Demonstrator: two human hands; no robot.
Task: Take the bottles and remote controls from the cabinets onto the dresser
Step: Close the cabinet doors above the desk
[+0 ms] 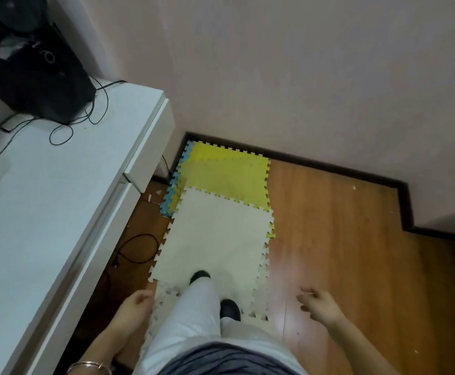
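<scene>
A white dresser (pixel 39 190) runs along the left side, its top bare near me. No bottle or remote control shows in the head view. My left hand (pixel 135 307) hangs beside the dresser's front edge with the fingers curled in and nothing held. My right hand (pixel 319 304) is out over the wooden floor, fingers loosely apart and empty. My legs in pale trousers and dark shoes stand on a white foam mat (pixel 215 239).
A black speaker-like device (pixel 34 74) with trailing black cables (pixel 61 133) sits at the dresser's far end. Yellow and blue foam mats (pixel 226 174) lie by the wall. A black cable (pixel 137 249) loops on the wooden floor (pixel 356 253) below the dresser.
</scene>
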